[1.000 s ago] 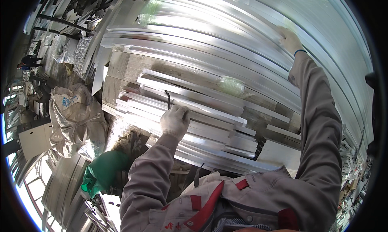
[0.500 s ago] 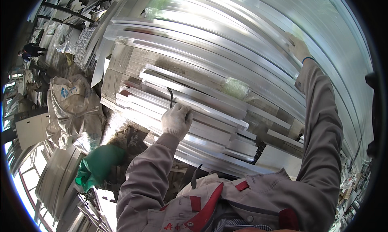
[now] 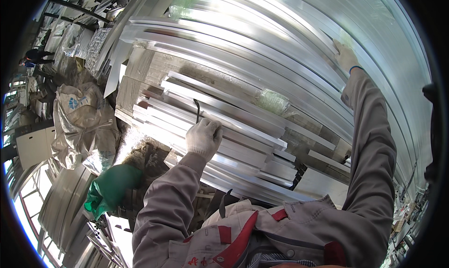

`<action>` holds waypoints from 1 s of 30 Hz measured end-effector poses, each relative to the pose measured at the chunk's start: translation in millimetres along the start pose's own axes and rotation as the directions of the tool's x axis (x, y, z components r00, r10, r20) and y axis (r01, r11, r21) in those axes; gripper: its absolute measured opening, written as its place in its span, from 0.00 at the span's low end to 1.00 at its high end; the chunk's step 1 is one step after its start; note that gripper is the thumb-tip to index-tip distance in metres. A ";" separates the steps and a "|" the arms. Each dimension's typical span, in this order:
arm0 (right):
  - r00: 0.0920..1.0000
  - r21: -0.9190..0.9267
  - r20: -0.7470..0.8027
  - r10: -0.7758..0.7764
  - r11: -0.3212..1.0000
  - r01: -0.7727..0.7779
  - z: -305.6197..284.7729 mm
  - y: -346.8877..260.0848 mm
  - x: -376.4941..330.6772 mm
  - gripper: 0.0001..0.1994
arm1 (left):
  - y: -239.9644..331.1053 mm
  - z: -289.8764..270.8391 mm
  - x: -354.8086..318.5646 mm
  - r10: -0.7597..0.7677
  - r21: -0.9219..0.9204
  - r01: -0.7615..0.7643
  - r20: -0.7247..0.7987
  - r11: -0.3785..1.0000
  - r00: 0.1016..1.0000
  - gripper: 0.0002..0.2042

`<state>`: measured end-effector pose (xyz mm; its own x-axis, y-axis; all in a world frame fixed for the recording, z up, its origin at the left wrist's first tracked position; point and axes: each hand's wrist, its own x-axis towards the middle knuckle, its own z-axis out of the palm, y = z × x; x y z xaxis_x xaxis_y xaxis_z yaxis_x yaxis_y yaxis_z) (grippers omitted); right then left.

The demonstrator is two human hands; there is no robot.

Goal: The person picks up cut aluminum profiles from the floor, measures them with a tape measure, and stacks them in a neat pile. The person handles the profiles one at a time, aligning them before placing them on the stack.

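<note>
Over a stack of short silver metal profiles [image 3: 234, 123], my left hand [image 3: 204, 137], in a white work glove, is closed with its fingers curled. A thin black rod with a bent tip [image 3: 197, 110] sticks up from it; its lower end is hidden in the glove. Farther off, to the right, my right hand [image 3: 347, 57] is gloved too, with a blue band at the wrist. Its fingers are bent over the edge of a long silver metal profile [image 3: 304, 29], one among several lying side by side. Its fingertips are partly hidden.
Clear crumpled wrap [image 3: 272, 101] lies between the short stack and the long profiles. At left stand a large pale sack [image 3: 82, 123] and a green bag [image 3: 114, 188]. A person [image 3: 37, 56] is far off at upper left. Flat grey boards [image 3: 135, 71] support the profiles.
Both hands keep nearly the same places. The view has shifted slightly, so the sack and green bag appear a little farther left.
</note>
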<state>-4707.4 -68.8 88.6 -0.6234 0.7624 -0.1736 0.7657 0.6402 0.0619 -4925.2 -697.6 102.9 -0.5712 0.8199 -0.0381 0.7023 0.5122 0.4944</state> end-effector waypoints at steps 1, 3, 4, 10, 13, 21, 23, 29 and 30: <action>0.999 0.011 -0.049 -0.001 1.000 0.001 -2.6 -4.0 -4.1 0.36 | -0.5 0.4 0.1 0.003 0.002 -0.003 -0.002 1.000 1.000 0.05; 0.995 0.005 -0.094 0.045 0.999 -0.045 -7.2 -14.7 -21.5 0.36 | -1.2 1.4 -0.1 -0.013 -0.003 0.013 0.010 1.000 1.000 0.05; 0.990 0.016 -0.137 0.025 1.000 -0.023 -9.4 -22.3 -32.0 0.36 | -1.7 1.5 -0.7 -0.017 -0.016 0.017 0.014 1.000 1.000 0.05; 0.909 0.070 -0.367 -0.199 0.968 0.241 18.7 -88.8 -128.3 0.27 | -2.7 3.0 -0.6 0.003 -0.022 -0.004 -0.019 1.000 1.000 0.03; 0.942 0.216 -0.264 -0.208 0.939 0.267 58.5 -122.3 -195.0 0.18 | -3.3 2.6 -1.1 -0.008 -0.004 0.008 0.016 1.000 1.000 0.05; 0.949 -0.015 -0.154 -0.276 0.961 0.278 109.1 -114.8 -253.8 0.32 | -4.7 5.1 -1.1 0.012 -0.044 -0.014 -0.030 0.999 0.999 0.03; 0.939 -0.019 -0.166 -0.301 0.953 0.303 114.9 -108.9 -254.2 0.35 | -4.6 5.4 -1.0 0.017 -0.021 -0.017 -0.029 1.000 0.999 0.02; 0.988 0.055 -0.120 -0.098 0.993 0.105 117.4 -93.2 -254.4 0.42 | -3.6 2.2 -1.6 -0.025 0.005 0.025 0.027 1.000 0.999 0.05; 0.994 0.048 -0.081 -0.079 0.995 0.083 114.5 -89.1 -252.9 0.44 | -3.3 1.6 -1.2 -0.025 0.004 0.025 0.032 1.000 0.999 0.05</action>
<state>-4599.9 -329.4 14.5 -0.6925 0.7148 -0.0977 0.7182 0.6958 0.0005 -4926.1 -699.9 99.9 -0.5750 0.8144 -0.0781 0.6895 0.5338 0.4895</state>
